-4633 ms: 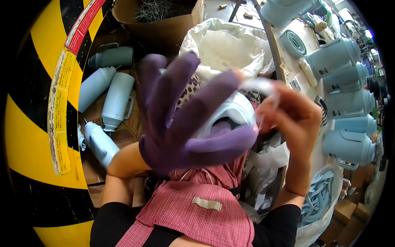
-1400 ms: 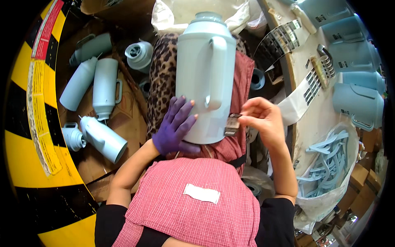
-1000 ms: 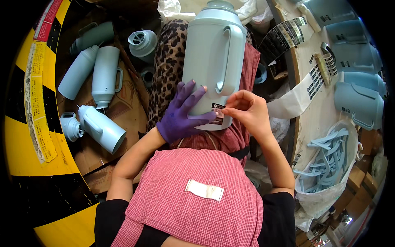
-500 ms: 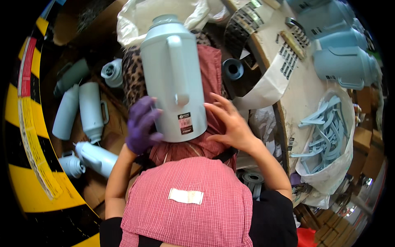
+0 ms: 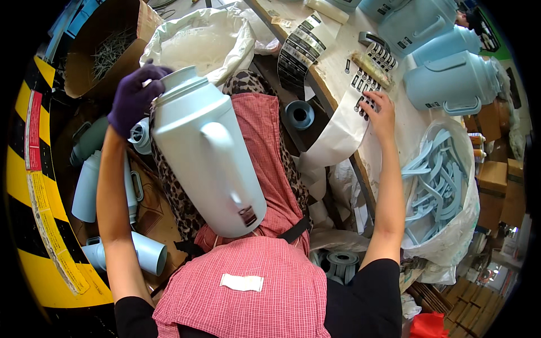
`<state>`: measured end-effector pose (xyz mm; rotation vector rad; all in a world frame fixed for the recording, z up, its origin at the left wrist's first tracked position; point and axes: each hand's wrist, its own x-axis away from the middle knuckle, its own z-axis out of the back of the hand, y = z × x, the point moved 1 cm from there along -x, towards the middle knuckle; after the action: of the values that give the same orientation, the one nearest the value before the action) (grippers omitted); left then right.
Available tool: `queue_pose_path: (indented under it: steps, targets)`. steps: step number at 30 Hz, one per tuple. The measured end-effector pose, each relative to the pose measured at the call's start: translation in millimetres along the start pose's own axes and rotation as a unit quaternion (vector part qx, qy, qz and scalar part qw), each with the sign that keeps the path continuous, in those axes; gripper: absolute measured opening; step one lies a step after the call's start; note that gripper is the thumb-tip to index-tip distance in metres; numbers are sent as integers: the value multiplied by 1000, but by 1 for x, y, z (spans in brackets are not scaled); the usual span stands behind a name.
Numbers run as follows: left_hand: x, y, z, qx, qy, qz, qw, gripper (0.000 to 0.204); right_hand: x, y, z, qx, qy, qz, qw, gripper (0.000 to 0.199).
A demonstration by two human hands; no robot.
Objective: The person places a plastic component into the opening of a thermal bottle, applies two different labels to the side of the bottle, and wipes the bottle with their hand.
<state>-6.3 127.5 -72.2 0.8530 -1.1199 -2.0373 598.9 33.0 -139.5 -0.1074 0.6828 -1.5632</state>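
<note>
Newly tilted below its only grip, purple-gloved left hand (image 5: 136, 97), pale-blue plastic jug (image 5: 197, 158) may slip, grasp of bare right hand (image 5: 382, 117) unclear.

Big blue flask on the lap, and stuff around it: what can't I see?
All in the head view:
Blue flask: inside, hidden by its own neck.
Its label: print, small and blurred.
Floor flask: part, hidden behind the left forearm.
Table flask: cut off by the upper edge.
</note>
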Motion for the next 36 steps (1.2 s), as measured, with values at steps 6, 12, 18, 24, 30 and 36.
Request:
queue_pose_path:
  steps: [6,12,18,24,30,36]
  targets:
    - [-13,81,-31,46,8,130,990,25,-9,-11,-1,-68,10,-53,996,26]
    - [-53,99,-39,-511,-57,204,833,34,22,-60,8,84,77,96,989,9]
    - [-60,-20,-80,-122,174,82,974,38,72,-190,16,-318,-42,-22,947,7]
    - [31,44,-95,103,422,3,901,29,75,-268,-29,-559,-200,-69,802,10]
    - [66,62,-122,67,252,68,963,21,48,-304,-78,-597,-232,-116,759,11]
    - [54,55,-120,3,316,93,944,15,36,-313,-100,-518,-205,-96,825,14]
